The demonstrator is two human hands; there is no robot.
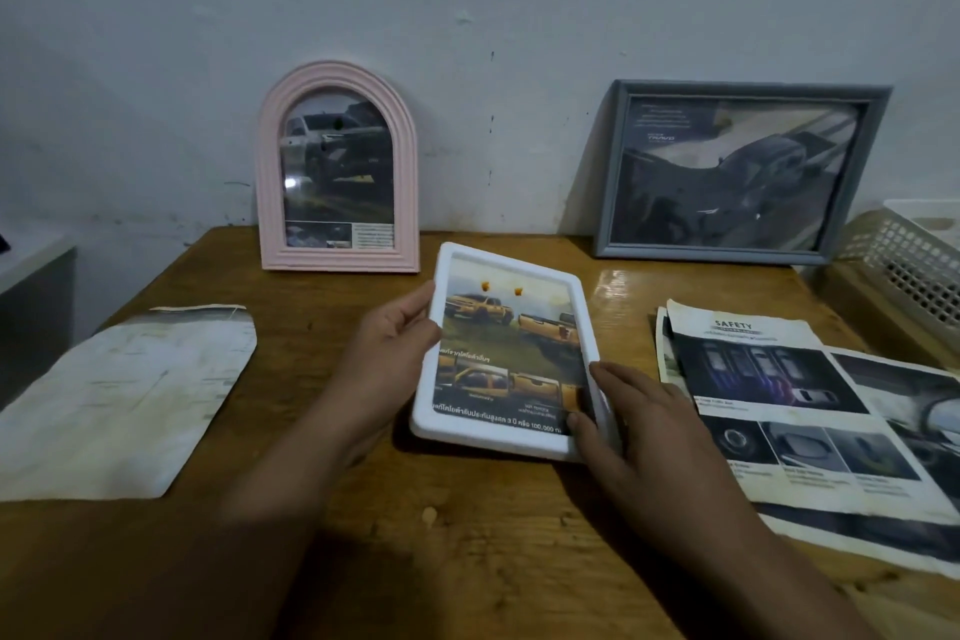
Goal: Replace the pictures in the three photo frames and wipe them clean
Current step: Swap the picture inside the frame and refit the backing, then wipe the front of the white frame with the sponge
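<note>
Both hands (400,343) (623,411) grip white frame (584,307) edges (long axis away, picture up).

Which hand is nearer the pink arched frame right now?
Left. The left hand grips the white frame's left edge, just below and right of the pink arched frame; the right hand holds its lower right corner, farther away.

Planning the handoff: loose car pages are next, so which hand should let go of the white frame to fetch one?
Probably the right hand: the car brochure pages lie just beside it. The left hand grips the white frame on its far edge and can keep it steady.
</note>
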